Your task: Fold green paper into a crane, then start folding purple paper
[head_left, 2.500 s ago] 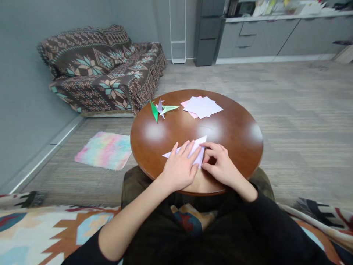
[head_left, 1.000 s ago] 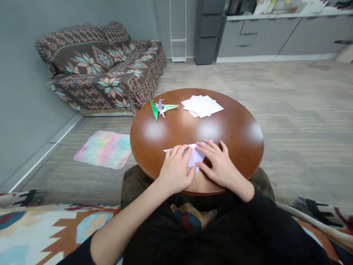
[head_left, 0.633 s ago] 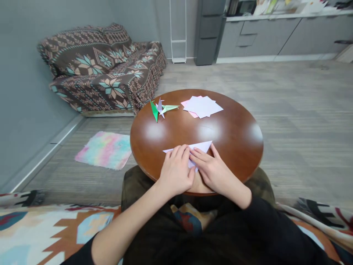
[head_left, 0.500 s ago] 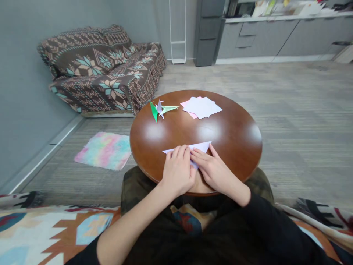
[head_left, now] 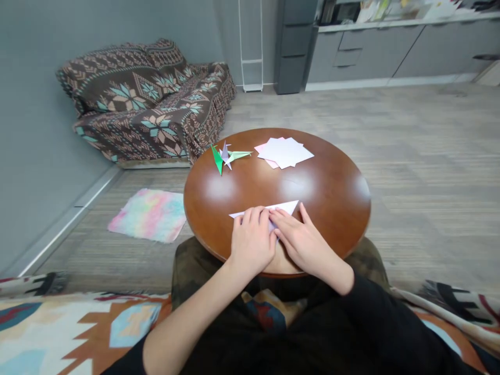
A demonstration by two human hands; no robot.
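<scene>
Lying beneath left hand (head_left: 252,240) and right hand (head_left: 307,244), folded lilac paper (head_left: 288,207), cannot tell whether either grip clamps

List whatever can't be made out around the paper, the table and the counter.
- Head view: the middle of the folded lilac paper, covered by the left hand and right hand.
- Head view: how many sheets the paper stack has; upper ones cover the rest.
- Head view: the table legs, hidden beneath the tabletop.
- Head view: what the small items on the counter are; too small and blurred.
</scene>
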